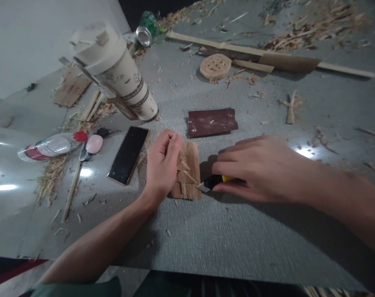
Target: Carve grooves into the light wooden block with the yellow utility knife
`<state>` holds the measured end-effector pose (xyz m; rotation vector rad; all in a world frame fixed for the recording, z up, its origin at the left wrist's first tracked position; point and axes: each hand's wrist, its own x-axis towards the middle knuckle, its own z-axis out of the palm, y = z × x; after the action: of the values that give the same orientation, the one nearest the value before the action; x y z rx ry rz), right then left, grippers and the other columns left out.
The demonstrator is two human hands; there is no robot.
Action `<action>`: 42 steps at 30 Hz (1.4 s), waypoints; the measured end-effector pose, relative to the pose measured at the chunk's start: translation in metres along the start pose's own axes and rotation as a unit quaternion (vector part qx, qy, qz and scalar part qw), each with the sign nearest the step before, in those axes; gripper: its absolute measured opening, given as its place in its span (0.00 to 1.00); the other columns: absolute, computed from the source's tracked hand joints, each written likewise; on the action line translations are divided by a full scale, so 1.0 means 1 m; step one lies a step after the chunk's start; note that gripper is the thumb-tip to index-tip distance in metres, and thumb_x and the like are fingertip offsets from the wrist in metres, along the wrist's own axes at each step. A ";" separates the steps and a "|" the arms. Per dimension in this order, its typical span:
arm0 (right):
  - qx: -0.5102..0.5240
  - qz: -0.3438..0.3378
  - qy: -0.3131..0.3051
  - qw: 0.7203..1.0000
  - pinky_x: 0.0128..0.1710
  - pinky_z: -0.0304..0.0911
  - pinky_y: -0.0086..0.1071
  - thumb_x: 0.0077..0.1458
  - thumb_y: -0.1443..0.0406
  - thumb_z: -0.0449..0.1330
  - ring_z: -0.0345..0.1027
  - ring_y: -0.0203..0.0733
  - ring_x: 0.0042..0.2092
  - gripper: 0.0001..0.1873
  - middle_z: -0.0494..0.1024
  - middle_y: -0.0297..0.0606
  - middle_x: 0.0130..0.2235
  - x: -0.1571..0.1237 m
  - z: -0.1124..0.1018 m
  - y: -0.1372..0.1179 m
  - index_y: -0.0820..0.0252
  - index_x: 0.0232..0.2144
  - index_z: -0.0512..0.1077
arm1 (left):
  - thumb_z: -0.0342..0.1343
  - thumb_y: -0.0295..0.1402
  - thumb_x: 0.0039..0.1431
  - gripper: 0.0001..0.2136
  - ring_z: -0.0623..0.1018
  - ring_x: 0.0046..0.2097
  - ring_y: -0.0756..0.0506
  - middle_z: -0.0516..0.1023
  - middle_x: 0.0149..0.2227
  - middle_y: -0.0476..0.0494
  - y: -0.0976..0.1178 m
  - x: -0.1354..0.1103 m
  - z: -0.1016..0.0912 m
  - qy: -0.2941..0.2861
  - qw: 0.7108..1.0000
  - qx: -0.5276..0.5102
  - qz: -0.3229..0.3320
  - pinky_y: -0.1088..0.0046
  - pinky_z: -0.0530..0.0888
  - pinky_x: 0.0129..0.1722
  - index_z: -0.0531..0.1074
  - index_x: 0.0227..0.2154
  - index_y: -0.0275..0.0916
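A small carved wooden block (189, 171) lies on the grey mat (221, 231) in front of me. My left hand (161, 165) rests on its left edge, fingers curled over the top and pressing it down. My right hand (255, 169) is closed round a yellow and black utility knife (213, 182). The knife's blade tip points left and touches the block's lower right corner. Most of the knife's handle is hidden under my fingers.
A dark red sandpaper sheet (212, 121) lies just behind the block. A black phone (128, 154), a tipped paper cup (122, 76), a plastic bottle (51, 146) and a pink case (94, 143) sit at left. A round wooden disc (215, 66), long sticks (267, 53), a green can (146, 28) and shavings lie at the back.
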<state>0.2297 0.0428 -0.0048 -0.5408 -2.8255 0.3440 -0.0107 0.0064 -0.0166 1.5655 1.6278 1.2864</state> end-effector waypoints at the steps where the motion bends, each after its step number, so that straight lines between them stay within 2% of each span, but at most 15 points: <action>1: -0.014 -0.008 0.004 1.000 0.34 0.52 0.38 0.76 0.52 0.56 0.73 0.42 0.34 0.18 0.79 0.34 0.32 0.001 -0.001 -0.001 0.55 0.38 0.77 | 0.54 0.37 0.77 0.19 0.64 0.31 0.49 0.62 0.28 0.51 0.000 0.001 -0.001 -0.001 1.000 -0.002 -0.002 0.70 0.65 0.33 0.62 0.26 0.42; 3: -0.039 -0.019 0.014 0.999 0.34 0.53 0.38 0.77 0.54 0.55 0.73 0.43 0.34 0.18 0.79 0.34 0.33 0.002 -0.004 -0.001 0.55 0.38 0.75 | 0.53 0.36 0.77 0.19 0.63 0.30 0.49 0.61 0.27 0.52 0.001 0.002 -0.001 -0.009 1.000 -0.007 -0.004 0.70 0.65 0.32 0.62 0.26 0.42; 5: -0.063 0.011 0.057 0.996 0.33 0.53 0.37 0.78 0.54 0.53 0.72 0.42 0.33 0.19 0.80 0.35 0.34 0.000 -0.010 0.001 0.55 0.37 0.75 | 0.53 0.35 0.76 0.18 0.64 0.30 0.49 0.62 0.27 0.52 0.004 -0.002 0.000 -0.042 0.999 -0.010 0.001 0.71 0.65 0.31 0.64 0.26 0.42; 7: -0.088 0.080 0.116 0.986 0.30 0.51 0.36 0.78 0.53 0.53 0.69 0.40 0.31 0.19 0.81 0.36 0.33 -0.003 -0.020 0.008 0.55 0.38 0.76 | 0.55 0.35 0.75 0.17 0.67 0.31 0.49 0.65 0.27 0.51 0.009 -0.008 0.002 -0.099 0.995 -0.012 0.006 0.72 0.67 0.31 0.66 0.27 0.42; 9: -0.113 0.148 0.176 0.967 0.27 0.49 0.37 0.77 0.53 0.55 0.63 0.38 0.27 0.17 0.77 0.34 0.29 -0.007 -0.030 0.015 0.55 0.39 0.76 | 0.54 0.36 0.76 0.16 0.69 0.32 0.48 0.68 0.28 0.50 0.012 -0.014 0.004 -0.136 0.991 -0.019 0.004 0.72 0.69 0.31 0.67 0.27 0.42; 11: -0.119 0.161 0.215 0.956 0.26 0.49 0.37 0.75 0.54 0.59 0.59 0.37 0.24 0.15 0.71 0.32 0.25 -0.010 -0.035 0.019 0.55 0.38 0.76 | 0.53 0.36 0.77 0.17 0.69 0.32 0.48 0.68 0.28 0.50 0.012 -0.015 0.004 -0.113 0.993 -0.022 0.000 0.71 0.69 0.32 0.68 0.28 0.42; 12: -0.108 0.144 0.217 0.959 0.26 0.49 0.37 0.75 0.55 0.60 0.59 0.36 0.24 0.15 0.71 0.31 0.24 -0.011 -0.035 0.020 0.56 0.38 0.76 | 0.53 0.37 0.77 0.17 0.68 0.31 0.48 0.67 0.28 0.50 0.010 -0.013 0.004 -0.085 0.996 -0.020 -0.003 0.71 0.68 0.32 0.68 0.28 0.42; 15: -0.044 0.057 0.136 0.988 0.27 0.50 0.35 0.77 0.55 0.56 0.64 0.36 0.26 0.16 0.77 0.33 0.29 -0.008 -0.025 0.016 0.56 0.38 0.76 | 0.53 0.39 0.78 0.18 0.66 0.31 0.48 0.65 0.28 0.50 0.001 -0.005 0.001 0.006 1.000 -0.020 -0.012 0.70 0.67 0.33 0.68 0.28 0.42; 17: -0.008 0.021 0.070 0.997 0.29 0.48 0.35 0.77 0.54 0.54 0.67 0.38 0.29 0.18 0.78 0.34 0.32 -0.004 -0.014 0.011 0.56 0.37 0.75 | 0.54 0.41 0.78 0.18 0.66 0.32 0.48 0.65 0.29 0.50 -0.006 0.000 -0.002 0.040 0.999 -0.027 -0.016 0.71 0.67 0.34 0.69 0.29 0.42; 20: 0.019 0.025 0.017 0.999 0.30 0.43 0.36 0.76 0.52 0.53 0.66 0.39 0.28 0.19 0.77 0.34 0.30 -0.001 -0.002 0.004 0.55 0.35 0.73 | 0.54 0.46 0.78 0.18 0.68 0.33 0.48 0.66 0.30 0.50 -0.013 0.003 -0.004 0.059 0.998 -0.031 -0.016 0.71 0.68 0.35 0.69 0.31 0.43; 24: 0.047 0.037 -0.034 0.998 0.30 0.42 0.37 0.77 0.54 0.52 0.67 0.39 0.28 0.19 0.78 0.35 0.30 0.000 -0.002 0.002 0.56 0.37 0.74 | 0.54 0.50 0.77 0.20 0.69 0.32 0.48 0.67 0.30 0.50 -0.013 0.002 -0.003 0.072 0.997 -0.018 0.003 0.72 0.69 0.35 0.69 0.31 0.43; 29: 0.081 0.039 -0.061 0.994 0.29 0.40 0.38 0.78 0.53 0.49 0.64 0.38 0.24 0.23 0.76 0.35 0.26 0.000 -0.012 0.000 0.58 0.38 0.76 | 0.52 0.49 0.79 0.20 0.73 0.32 0.47 0.74 0.29 0.49 -0.001 -0.004 -0.005 0.084 0.988 0.038 0.127 0.70 0.72 0.35 0.74 0.31 0.44; 33: 0.140 0.035 -0.089 0.986 0.29 0.42 0.37 0.79 0.55 0.49 0.63 0.36 0.24 0.22 0.76 0.32 0.26 0.001 -0.019 -0.002 0.57 0.40 0.77 | 0.52 0.46 0.79 0.19 0.72 0.26 0.49 0.77 0.27 0.49 0.002 -0.012 -0.009 0.063 0.963 0.053 0.256 0.70 0.70 0.28 0.78 0.34 0.44; 37: 0.201 0.031 -0.118 0.972 0.29 0.48 0.36 0.79 0.54 0.49 0.66 0.36 0.26 0.21 0.76 0.30 0.28 0.000 -0.023 -0.002 0.56 0.38 0.74 | 0.54 0.40 0.79 0.15 0.74 0.25 0.50 0.79 0.27 0.49 0.000 -0.014 -0.012 0.041 0.951 0.055 0.301 0.71 0.70 0.27 0.79 0.36 0.44; 42: 0.240 0.058 -0.165 0.955 0.30 0.53 0.35 0.80 0.51 0.48 0.69 0.38 0.30 0.23 0.77 0.30 0.30 0.000 -0.029 -0.004 0.55 0.37 0.73 | 0.54 0.40 0.78 0.16 0.74 0.25 0.50 0.76 0.25 0.49 0.000 -0.013 -0.011 0.048 0.937 0.065 0.339 0.71 0.72 0.28 0.79 0.34 0.44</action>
<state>0.2367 0.0444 0.0237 -0.5805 -2.8552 1.2063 -0.0179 -0.0088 -0.0152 2.3017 1.2780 1.6294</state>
